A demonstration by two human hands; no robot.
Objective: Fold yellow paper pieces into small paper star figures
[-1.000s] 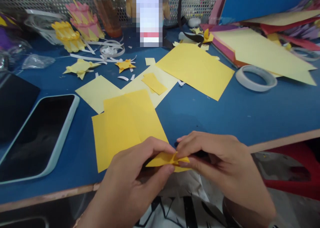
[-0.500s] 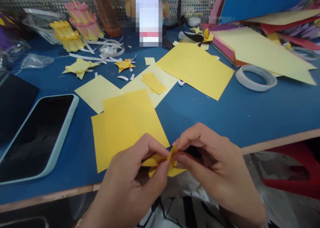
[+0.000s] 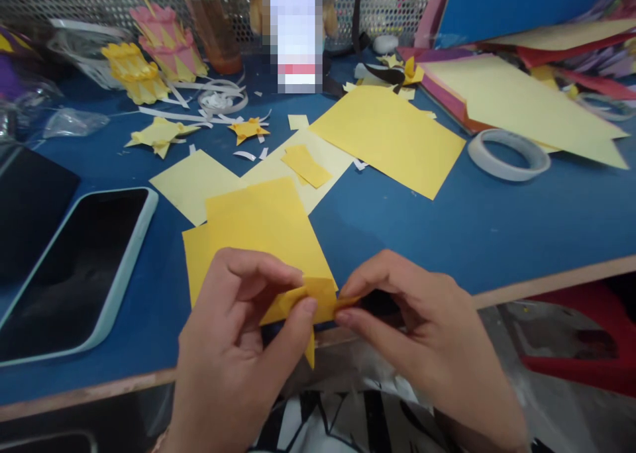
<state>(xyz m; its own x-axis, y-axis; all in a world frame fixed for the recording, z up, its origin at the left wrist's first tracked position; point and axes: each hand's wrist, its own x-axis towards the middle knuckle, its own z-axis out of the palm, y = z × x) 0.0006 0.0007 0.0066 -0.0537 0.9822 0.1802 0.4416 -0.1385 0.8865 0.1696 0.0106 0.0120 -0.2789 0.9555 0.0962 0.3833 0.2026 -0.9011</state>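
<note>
A small folded piece of yellow paper (image 3: 324, 302) is held just over the table's front edge. My left hand (image 3: 238, 327) pinches it on one side between thumb and fingers. At the other end, my right hand (image 3: 422, 320) has a narrow tip of it between thumb and forefinger. One pointed flap hangs below my left thumb; the fingers hide part of the folds. Right behind my hands lie overlapping square yellow sheets (image 3: 258, 221), with pale yellow paper (image 3: 196, 181) beyond them.
A phone (image 3: 79, 267) lies at left. Folded paper stars (image 3: 159, 135) and white paper strips are scattered farther back. A tape roll (image 3: 509, 156) rests at right, near stacked coloured paper (image 3: 527, 102). Pink and yellow paper decorations (image 3: 166, 42) stand at the back left.
My left hand has shifted left and up along the folded paper, turning it so a broader face shows and one point hangs down. My right hand still pinches its end.
</note>
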